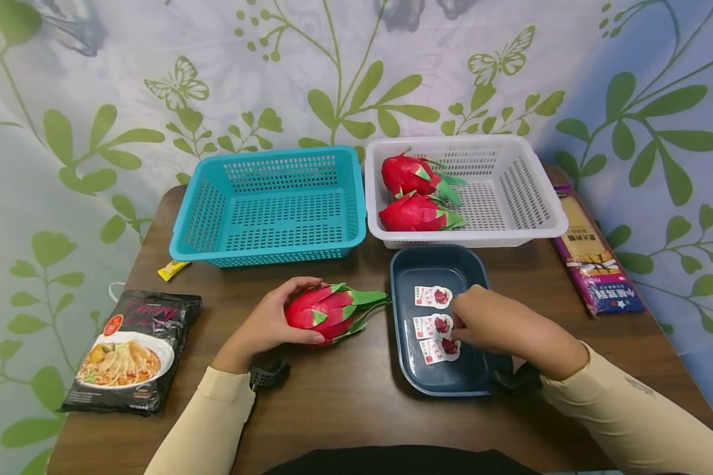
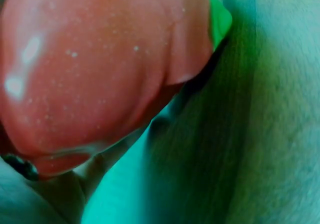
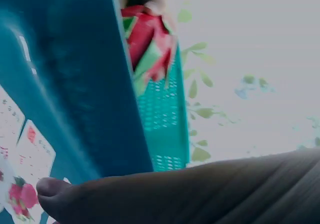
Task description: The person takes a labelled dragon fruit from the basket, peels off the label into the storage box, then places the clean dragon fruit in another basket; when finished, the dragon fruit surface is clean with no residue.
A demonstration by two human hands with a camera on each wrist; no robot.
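My left hand (image 1: 276, 318) grips a red dragon fruit (image 1: 321, 311) with green leaf tips, lying on its side at the middle of the table. In the left wrist view the dragon fruit (image 2: 100, 74) fills the upper left, above part of the palm. My right hand (image 1: 493, 320) is down inside a dark blue tray (image 1: 397, 310), its fingers bent over the dragon fruit stickers. Three white stickers (image 1: 432, 326) show there. The right thumb (image 3: 55, 189) lies by a sticker (image 3: 37, 151) in the right wrist view; whether it pinches one is hidden.
Behind stand a turquoise basket (image 1: 273, 254) and a white basket (image 1: 511, 231) with two dragon fruits (image 1: 412, 212). A black noodle packet (image 1: 131, 356) lies left, near a small yellow sachet (image 1: 172, 269). A purple pasta packet (image 1: 597, 257) lies at the right edge.
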